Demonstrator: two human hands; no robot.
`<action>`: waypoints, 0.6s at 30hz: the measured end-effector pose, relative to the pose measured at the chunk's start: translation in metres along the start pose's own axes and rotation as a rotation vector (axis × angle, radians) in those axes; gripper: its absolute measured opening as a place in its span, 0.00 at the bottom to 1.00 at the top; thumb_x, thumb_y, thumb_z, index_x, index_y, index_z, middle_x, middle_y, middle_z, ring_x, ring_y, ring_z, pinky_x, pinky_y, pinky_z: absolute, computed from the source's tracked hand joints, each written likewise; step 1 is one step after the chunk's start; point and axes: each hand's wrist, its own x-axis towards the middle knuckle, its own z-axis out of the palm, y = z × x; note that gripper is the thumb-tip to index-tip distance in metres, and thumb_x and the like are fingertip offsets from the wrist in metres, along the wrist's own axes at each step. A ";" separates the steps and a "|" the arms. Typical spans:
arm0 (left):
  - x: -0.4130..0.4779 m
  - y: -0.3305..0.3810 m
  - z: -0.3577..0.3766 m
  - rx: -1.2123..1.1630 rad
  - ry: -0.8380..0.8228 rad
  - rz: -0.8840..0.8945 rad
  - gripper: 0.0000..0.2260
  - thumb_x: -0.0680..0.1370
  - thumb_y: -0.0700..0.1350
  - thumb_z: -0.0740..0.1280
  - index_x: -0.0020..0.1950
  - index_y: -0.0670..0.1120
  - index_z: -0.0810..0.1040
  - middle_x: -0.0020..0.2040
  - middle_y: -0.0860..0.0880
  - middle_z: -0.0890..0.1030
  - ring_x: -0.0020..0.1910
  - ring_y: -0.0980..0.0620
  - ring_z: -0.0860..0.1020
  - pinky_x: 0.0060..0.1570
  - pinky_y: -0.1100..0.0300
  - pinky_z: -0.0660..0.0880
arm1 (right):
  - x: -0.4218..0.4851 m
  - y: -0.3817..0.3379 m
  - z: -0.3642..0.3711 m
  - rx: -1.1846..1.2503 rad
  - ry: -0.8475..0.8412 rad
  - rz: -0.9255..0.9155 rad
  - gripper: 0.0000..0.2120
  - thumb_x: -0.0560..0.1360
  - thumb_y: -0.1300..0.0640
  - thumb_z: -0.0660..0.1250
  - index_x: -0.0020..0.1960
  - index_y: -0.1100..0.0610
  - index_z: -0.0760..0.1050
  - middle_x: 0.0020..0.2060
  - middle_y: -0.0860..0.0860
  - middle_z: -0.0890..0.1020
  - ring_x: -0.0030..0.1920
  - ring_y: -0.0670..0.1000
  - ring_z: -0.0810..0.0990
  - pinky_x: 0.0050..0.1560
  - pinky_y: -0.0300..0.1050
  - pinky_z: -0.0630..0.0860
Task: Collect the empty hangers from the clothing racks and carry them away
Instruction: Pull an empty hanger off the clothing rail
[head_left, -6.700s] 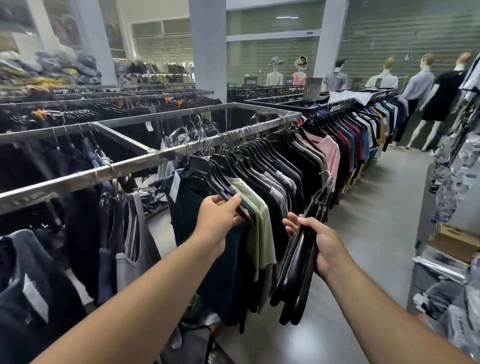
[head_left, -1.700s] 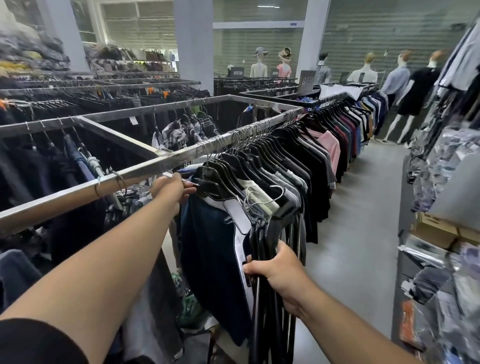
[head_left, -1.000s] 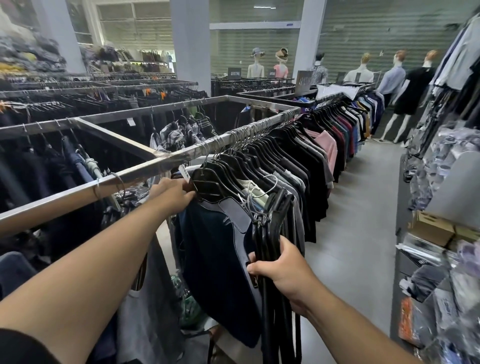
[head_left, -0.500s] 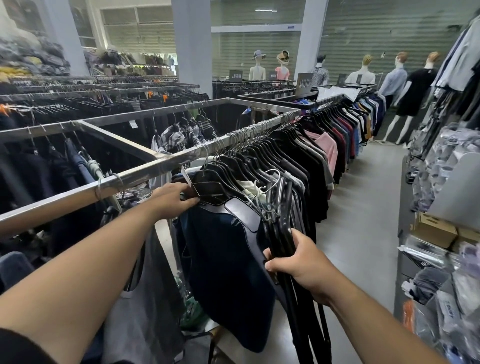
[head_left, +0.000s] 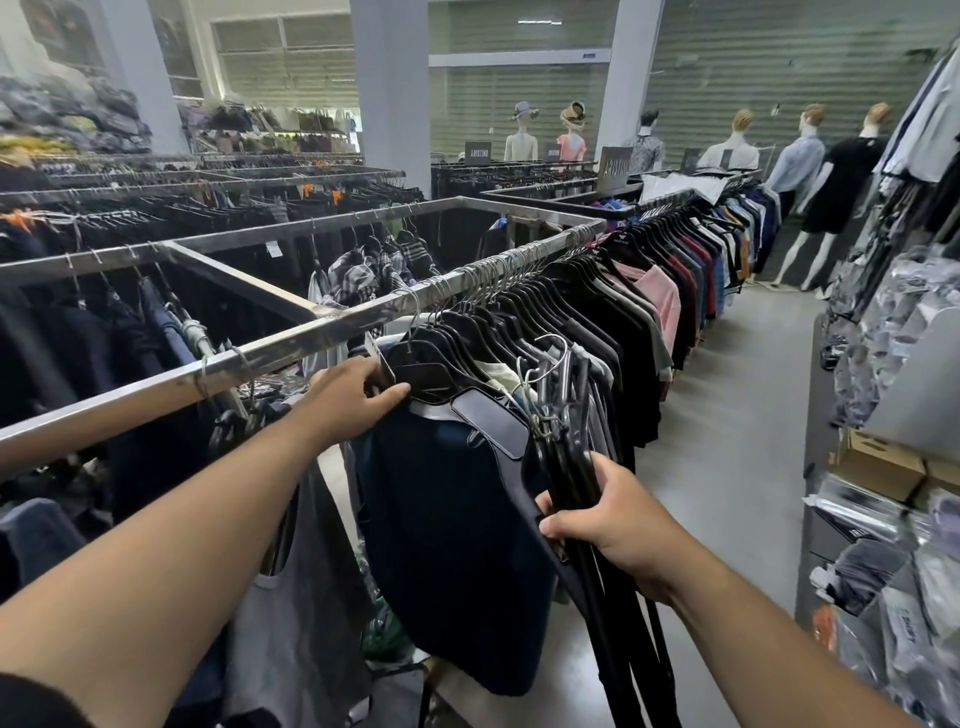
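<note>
A bundle of empty black hangers (head_left: 571, 441) with silver hooks hangs down from my right hand (head_left: 618, 525), which is closed around their middle beside the rack. My left hand (head_left: 348, 400) grips the shoulder of a black hanger (head_left: 423, 374) that hangs on the steel rail (head_left: 311, 332) and carries a dark navy garment (head_left: 457, 519). A long row of dark shirts on black hangers (head_left: 571, 317) fills the rail beyond it.
A grey aisle floor (head_left: 727, 415) runs along the right of the rack. Shelves with packaged clothes and a cardboard box (head_left: 878, 462) line the far right. Mannequins (head_left: 841, 176) stand at the aisle's end. More racks fill the left.
My right hand has shifted right and a little lower with the hanger bundle, which now leans away from the navy garment. My left hand keeps its hold on the rail hanger.
</note>
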 end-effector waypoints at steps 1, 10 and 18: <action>-0.001 0.002 0.000 -0.005 0.031 -0.011 0.14 0.78 0.61 0.67 0.38 0.54 0.73 0.40 0.55 0.76 0.43 0.49 0.77 0.48 0.52 0.71 | 0.000 0.001 0.001 -0.010 0.000 -0.004 0.19 0.67 0.74 0.75 0.52 0.59 0.77 0.39 0.51 0.86 0.39 0.50 0.84 0.43 0.47 0.82; -0.005 0.008 0.013 -0.118 0.142 -0.210 0.12 0.81 0.54 0.67 0.42 0.49 0.76 0.42 0.50 0.79 0.50 0.43 0.77 0.45 0.53 0.72 | -0.001 0.007 0.006 -0.065 0.006 -0.013 0.19 0.64 0.70 0.77 0.51 0.54 0.79 0.39 0.50 0.88 0.41 0.48 0.86 0.51 0.53 0.84; -0.002 0.003 0.013 -0.034 0.115 -0.100 0.14 0.82 0.55 0.64 0.50 0.44 0.78 0.54 0.43 0.81 0.57 0.38 0.77 0.58 0.46 0.72 | 0.001 0.005 0.009 -0.075 -0.024 -0.009 0.20 0.61 0.65 0.77 0.51 0.54 0.78 0.39 0.49 0.87 0.39 0.49 0.84 0.48 0.53 0.82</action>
